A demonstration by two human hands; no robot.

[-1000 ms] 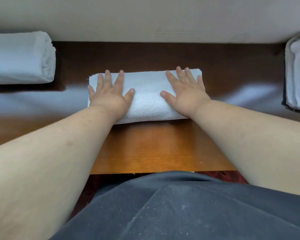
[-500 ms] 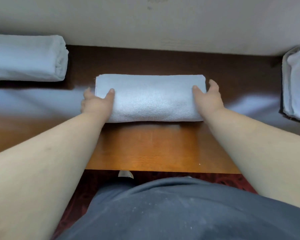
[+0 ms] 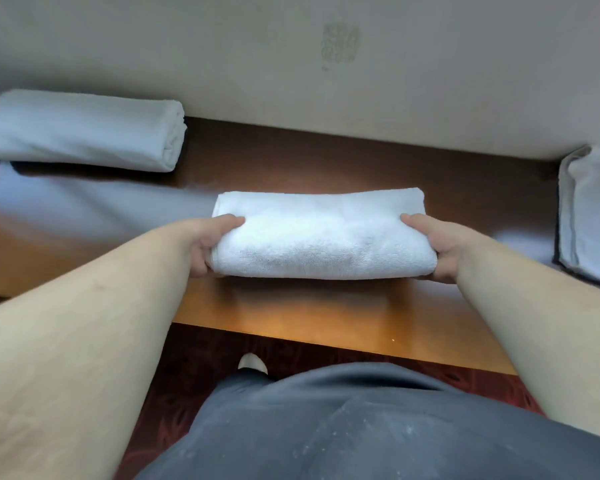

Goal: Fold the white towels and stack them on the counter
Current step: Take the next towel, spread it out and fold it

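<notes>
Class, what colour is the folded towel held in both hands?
White, seen best in the head view: folded towel.

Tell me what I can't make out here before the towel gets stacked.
Head view only:
- Fingers of left hand and right hand: hidden under the folded towel.
- Left pile: cut off by the frame edge.
- Right pile: cut off by the edge; towel count unclear.

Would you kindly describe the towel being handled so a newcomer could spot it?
Start at the wooden counter below the beige wall. At its middle lies a folded white towel. Unlike the towels at either side, it is gripped at both ends by the left hand and right hand.
</notes>
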